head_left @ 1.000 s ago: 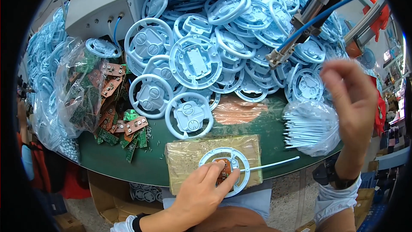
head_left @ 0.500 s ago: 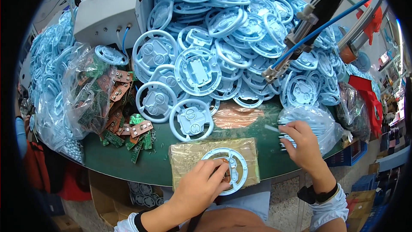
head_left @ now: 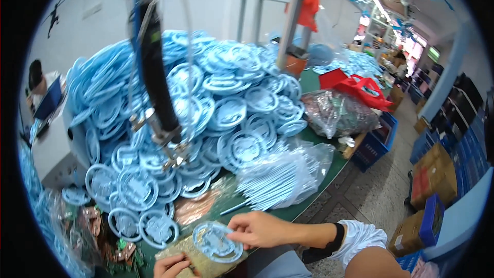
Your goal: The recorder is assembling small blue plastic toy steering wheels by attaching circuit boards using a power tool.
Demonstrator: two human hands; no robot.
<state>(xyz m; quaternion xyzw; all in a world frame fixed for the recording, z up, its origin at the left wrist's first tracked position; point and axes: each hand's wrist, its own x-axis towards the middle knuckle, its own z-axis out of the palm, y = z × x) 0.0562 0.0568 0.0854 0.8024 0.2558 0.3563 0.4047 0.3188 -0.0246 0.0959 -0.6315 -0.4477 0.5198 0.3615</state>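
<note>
A light-blue plastic steering wheel part [head_left: 216,242] lies over the tape-wrapped block [head_left: 172,252] at the table's near edge. My right hand [head_left: 257,229] is closed at its right rim, thumb and fingers pinched there. Left of the wheel, my left hand [head_left: 172,266] rests at the block with curled fingers, cut off by the lower edge of the view. Something small and brown shows by its fingertips, too unclear to name. Beyond my right hand, thin blue sticks [head_left: 270,180] lie in a clear bag, one poking out toward the hand.
A tall heap of blue wheel parts [head_left: 226,113] fills the back, with a metal tool arm [head_left: 159,82] hanging before it. Circuit boards [head_left: 92,221] lie at left. A bag of dark parts [head_left: 339,113], a red bag [head_left: 360,90] and a blue crate [head_left: 378,141] are at right.
The view has swung right and up. My right hand has moved from the sticks to the wheel's rim. My left hand has shifted off the wheel to its left.
</note>
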